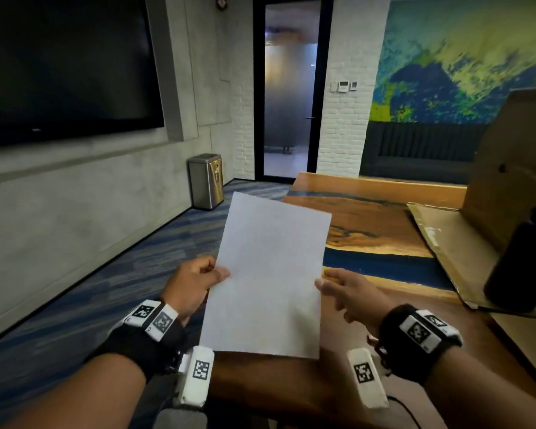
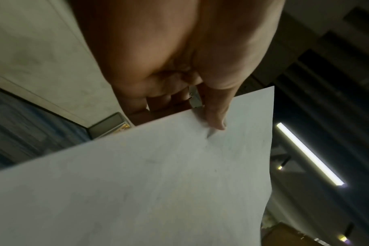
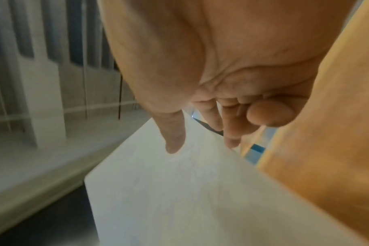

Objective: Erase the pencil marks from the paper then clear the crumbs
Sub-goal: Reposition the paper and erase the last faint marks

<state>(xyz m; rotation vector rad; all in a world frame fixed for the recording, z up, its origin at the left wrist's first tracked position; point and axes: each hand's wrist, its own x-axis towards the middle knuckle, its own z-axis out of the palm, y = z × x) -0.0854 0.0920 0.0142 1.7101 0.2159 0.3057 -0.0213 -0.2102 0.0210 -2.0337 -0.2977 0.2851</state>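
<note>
I hold a white sheet of paper [image 1: 270, 274] up in the air, over the table's left front corner and tilted slightly. My left hand [image 1: 218, 270] pinches its left edge with the thumb on top. In the left wrist view the thumb [image 2: 215, 119] presses on the paper [image 2: 158, 183], and a small white block with dark print [image 2: 195, 99], like an eraser, is tucked in the curled fingers. My right hand [image 1: 322, 281] holds the right edge; the thumb [image 3: 173, 143] lies over the paper [image 3: 179, 199] with the fingers [image 3: 232, 138] at its edge. Pencil marks look very faint.
A wooden table with blue resin bands [image 1: 369, 218] lies ahead and to the right. An open cardboard box [image 1: 508, 168] and a dark bottle [image 1: 520, 267] stand on its right side. A steel bin [image 1: 206, 181] stands on the blue carpet by the left wall.
</note>
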